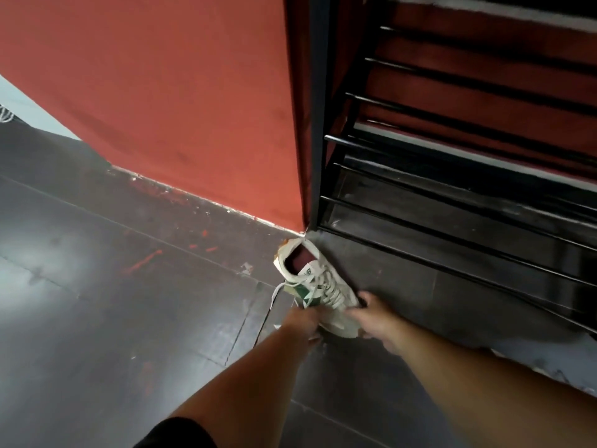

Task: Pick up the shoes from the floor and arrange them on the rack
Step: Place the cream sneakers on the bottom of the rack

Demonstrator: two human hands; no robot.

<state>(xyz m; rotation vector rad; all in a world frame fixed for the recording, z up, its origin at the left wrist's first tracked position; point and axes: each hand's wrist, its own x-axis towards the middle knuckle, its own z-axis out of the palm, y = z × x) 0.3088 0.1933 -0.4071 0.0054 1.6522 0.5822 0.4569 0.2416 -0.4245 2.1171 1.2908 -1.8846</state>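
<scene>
A white sneaker (315, 279) with green side patches and loose white laces lies on the dark floor, its heel at the foot of the black rack's corner post. My left hand (302, 321) grips its left side near the laces. My right hand (376, 318) holds the toe end from the right, thumb over the top. The black metal shoe rack (452, 150) rises at the right; its several slatted shelves hold no shoes where I can see them.
A red-orange wall (161, 92) stands behind the shoe and to the left of the rack. The dark tiled floor (97, 286) spreads to the left, with red paint marks near the wall's base.
</scene>
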